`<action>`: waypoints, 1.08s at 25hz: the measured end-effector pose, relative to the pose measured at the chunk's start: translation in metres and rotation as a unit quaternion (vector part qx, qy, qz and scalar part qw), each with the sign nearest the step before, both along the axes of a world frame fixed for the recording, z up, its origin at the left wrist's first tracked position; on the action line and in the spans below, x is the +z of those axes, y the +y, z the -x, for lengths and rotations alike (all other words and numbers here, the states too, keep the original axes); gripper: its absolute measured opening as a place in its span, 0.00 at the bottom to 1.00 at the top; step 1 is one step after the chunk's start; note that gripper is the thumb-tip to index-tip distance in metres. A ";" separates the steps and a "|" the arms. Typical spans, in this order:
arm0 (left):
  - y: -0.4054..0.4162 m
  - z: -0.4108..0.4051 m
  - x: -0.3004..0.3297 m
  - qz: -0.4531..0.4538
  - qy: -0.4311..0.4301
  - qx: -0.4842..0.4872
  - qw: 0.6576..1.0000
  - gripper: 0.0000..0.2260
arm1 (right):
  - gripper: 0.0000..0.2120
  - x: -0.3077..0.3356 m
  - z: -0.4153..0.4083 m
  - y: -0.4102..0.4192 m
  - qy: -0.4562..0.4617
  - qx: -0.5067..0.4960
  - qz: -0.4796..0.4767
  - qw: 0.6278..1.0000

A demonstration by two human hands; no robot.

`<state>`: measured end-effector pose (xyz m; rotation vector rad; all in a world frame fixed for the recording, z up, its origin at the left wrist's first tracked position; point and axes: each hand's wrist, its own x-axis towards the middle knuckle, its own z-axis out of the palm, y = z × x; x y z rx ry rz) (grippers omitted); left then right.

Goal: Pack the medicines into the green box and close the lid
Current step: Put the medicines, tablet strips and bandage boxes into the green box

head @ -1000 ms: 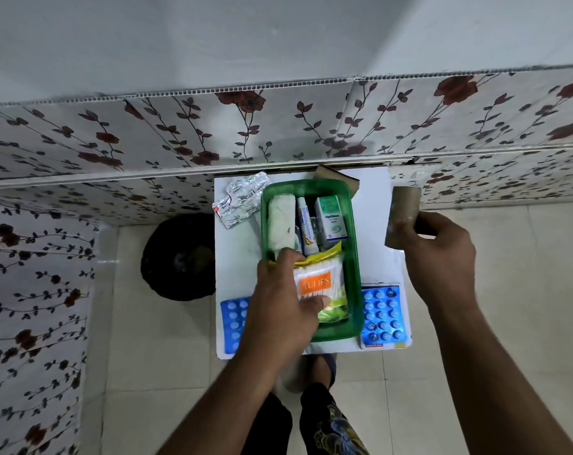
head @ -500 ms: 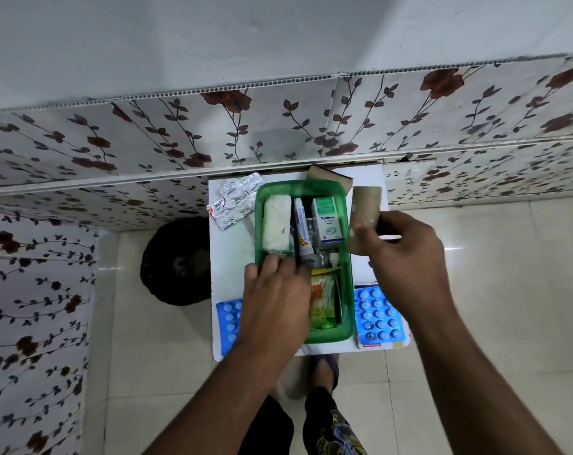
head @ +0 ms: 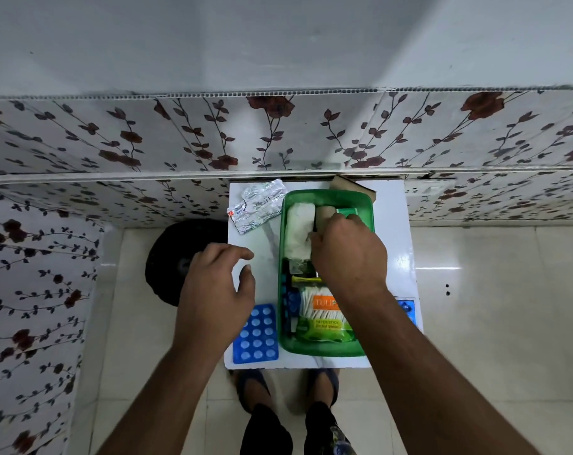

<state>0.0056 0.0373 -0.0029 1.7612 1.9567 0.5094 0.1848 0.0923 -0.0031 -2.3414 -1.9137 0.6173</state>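
The green box (head: 328,194) stands open on a small white table (head: 263,251). Inside lie a white gauze roll (head: 299,229), a cotton-swab packet (head: 323,318) and small cartons. My right hand (head: 349,254) is inside the box, fingers closed on a brown bandage roll (head: 324,215) beside the gauze. My left hand (head: 217,289) hovers over the table left of the box, fingers apart, holding nothing. A blue blister pack (head: 256,334) lies at the front left, a silver blister strip (head: 258,205) at the back left, and another blue pack (head: 409,310) peeks out at the right.
A brown cardboard piece (head: 352,187) leans behind the box against the floral wall. A black round object (head: 180,257) sits on the tiled floor left of the table. My feet (head: 288,389) are under the table's front edge.
My right hand carried the brown roll from beside the box down into it. My left hand left the box and moved left over the table.
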 end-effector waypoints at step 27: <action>-0.068 0.032 -0.043 0.218 -0.117 0.170 0.954 0.18 | 0.11 -0.057 -0.137 -0.138 0.154 -0.337 0.126 0.920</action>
